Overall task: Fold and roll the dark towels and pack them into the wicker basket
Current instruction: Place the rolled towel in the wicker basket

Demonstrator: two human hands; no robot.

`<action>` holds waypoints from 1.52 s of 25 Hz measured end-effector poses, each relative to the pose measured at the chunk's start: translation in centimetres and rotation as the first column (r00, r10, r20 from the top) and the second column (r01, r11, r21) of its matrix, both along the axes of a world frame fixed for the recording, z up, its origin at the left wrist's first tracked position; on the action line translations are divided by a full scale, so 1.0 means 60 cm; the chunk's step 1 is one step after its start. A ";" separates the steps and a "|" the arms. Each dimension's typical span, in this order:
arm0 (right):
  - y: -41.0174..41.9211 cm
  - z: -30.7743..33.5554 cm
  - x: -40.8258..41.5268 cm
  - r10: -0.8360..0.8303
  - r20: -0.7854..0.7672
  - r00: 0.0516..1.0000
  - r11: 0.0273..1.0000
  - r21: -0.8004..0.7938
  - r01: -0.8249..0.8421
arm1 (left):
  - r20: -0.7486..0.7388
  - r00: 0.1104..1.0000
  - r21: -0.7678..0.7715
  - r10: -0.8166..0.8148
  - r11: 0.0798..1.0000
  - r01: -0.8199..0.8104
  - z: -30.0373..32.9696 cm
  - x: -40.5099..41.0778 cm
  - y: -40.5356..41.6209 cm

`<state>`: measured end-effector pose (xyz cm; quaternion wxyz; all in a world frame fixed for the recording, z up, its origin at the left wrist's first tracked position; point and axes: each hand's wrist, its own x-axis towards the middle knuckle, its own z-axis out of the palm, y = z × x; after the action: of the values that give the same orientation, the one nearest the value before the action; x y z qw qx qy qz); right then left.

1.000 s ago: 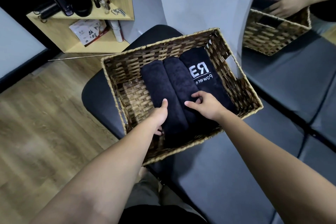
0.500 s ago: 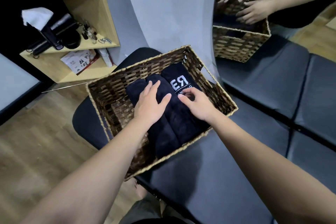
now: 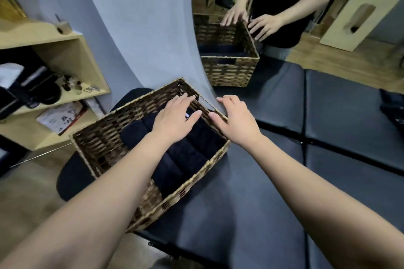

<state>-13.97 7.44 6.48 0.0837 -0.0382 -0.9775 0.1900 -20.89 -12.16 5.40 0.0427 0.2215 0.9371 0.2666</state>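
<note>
The wicker basket (image 3: 102,150) sits on the dark padded bench (image 3: 251,192), at its left end beside the mirror (image 3: 306,28). It is rectangular and lies at a slant in the view, its long axis running from the near right corner to the far left one. Inside it lie the dark towels (image 3: 185,157), rolled and packed side by side against the basket's right wall. Their long axes run from the near wall toward the far-right corner, roughly in line with the person's forearms. The part of the basket left of the rolls shows bare woven floor.

The left hand (image 3: 175,122) hovers over the far end of the rolls with its fingers straight and spread, holding nothing; whether the palm touches the towels cannot be told. The right hand (image 3: 235,122) is outside the basket, at its far-right corner, fingers extended and relaxed, with the thumb at the rim. The two hands are close together but apart.

The mirror reflects the basket, both hands and the bench. At left stands a wooden shelf (image 3: 72,61) holding small items.
</note>
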 end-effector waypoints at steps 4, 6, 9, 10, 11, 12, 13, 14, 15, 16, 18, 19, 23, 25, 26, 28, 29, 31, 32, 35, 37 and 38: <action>0.030 0.027 0.075 -0.176 -0.025 0.984 0.981 0.073 0.177 | -0.071 0.983 -0.038 -0.169 0.985 0.167 0.025 0.023 0.041; 0.041 0.036 0.126 -0.290 -0.036 0.956 0.953 0.084 0.292 | -0.094 0.961 -0.038 -0.261 0.965 0.259 0.038 0.037 0.066; 0.045 0.034 0.212 -0.414 -0.041 0.909 0.903 0.104 0.416 | -0.109 0.909 -0.029 -0.402 0.915 0.402 0.050 0.092 0.109; 0.045 0.033 0.242 -0.462 -0.042 0.886 0.880 0.104 0.464 | -0.120 0.880 -0.040 -0.460 0.888 0.459 0.052 0.116 0.128; 0.044 0.033 0.269 -0.498 -0.031 0.867 0.859 0.118 0.498 | -0.134 0.851 -0.050 -0.508 0.861 0.506 0.053 0.138 0.145; 0.044 0.033 0.296 -0.529 -0.014 0.849 0.839 0.145 0.525 | -0.144 0.825 -0.054 -0.546 0.837 0.545 0.052 0.157 0.162; 0.049 0.033 0.330 -0.567 -0.009 0.824 0.810 0.176 0.559 | -0.150 0.796 -0.053 -0.586 0.809 0.586 0.053 0.182 0.184; 0.057 0.033 0.364 -0.608 -0.015 0.794 0.776 0.199 0.598 | -0.152 0.767 -0.055 -0.624 0.780 0.624 0.054 0.207 0.206; 0.068 0.035 0.401 -0.653 -0.021 0.757 0.737 0.209 0.642 | -0.152 0.736 -0.062 -0.659 0.750 0.659 0.055 0.233 0.228; 0.079 0.037 0.439 -0.698 -0.023 0.716 0.696 0.211 0.686 | -0.150 0.704 -0.069 -0.695 0.717 0.693 0.057 0.261 0.250; 0.099 0.037 0.517 -0.771 -0.026 0.636 0.616 0.221 0.756 | -0.154 0.631 -0.075 -0.761 0.645 0.760 0.059 0.320 0.292; 0.108 0.037 0.556 -0.801 -0.025 0.599 0.579 0.228 0.783 | -0.156 0.593 -0.076 -0.790 0.608 0.790 0.059 0.351 0.314; 0.135 0.030 0.694 -0.885 -0.008 0.466 0.451 0.239 0.860 | -0.154 0.460 -0.092 -0.874 0.477 0.874 0.061 0.477 0.396; 0.153 0.020 0.767 -0.917 -0.002 0.399 0.387 0.240 0.890 | -0.151 0.384 -0.109 -0.911 0.402 0.909 0.058 0.550 0.438; 0.164 0.015 0.803 -0.930 0.001 0.366 0.356 0.240 0.903 | -0.152 0.350 -0.121 -0.924 0.369 0.922 0.055 0.584 0.461; 0.191 0.006 0.868 -0.949 0.000 0.315 0.307 0.235 0.922 | -0.148 0.306 -0.141 -0.940 0.327 0.935 0.048 0.645 0.505; 0.206 0.002 0.897 -0.955 0.005 0.298 0.290 0.235 0.928 | -0.141 0.296 -0.146 -0.945 0.316 0.938 0.044 0.672 0.525; 0.244 -0.007 0.965 -0.962 0.029 0.271 0.270 0.235 0.934 | -0.128 0.280 -0.149 -0.951 0.297 0.943 0.034 0.736 0.571; 0.264 -0.011 0.998 -0.963 0.040 0.265 0.267 0.236 0.934 | -0.122 0.270 -0.157 -0.955 0.287 0.945 0.029 0.767 0.593; 0.326 -0.018 1.091 -0.966 0.071 0.248 0.258 0.222 0.940 | -0.113 0.252 -0.176 -0.961 0.269 0.947 0.017 0.852 0.657; 0.356 -0.019 1.135 -0.967 0.075 0.244 0.255 0.215 0.943 | -0.102 0.249 -0.186 -0.963 0.265 0.946 0.013 0.894 0.683; 0.379 -0.017 1.161 -0.968 0.070 0.241 0.251 0.219 0.943 | -0.101 0.256 -0.198 -0.961 0.272 0.942 0.014 0.921 0.706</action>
<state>55.70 30.17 5.47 0.0906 -0.6375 -0.7645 0.0306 34.34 30.18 6.25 0.1105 0.7636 0.6252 0.1173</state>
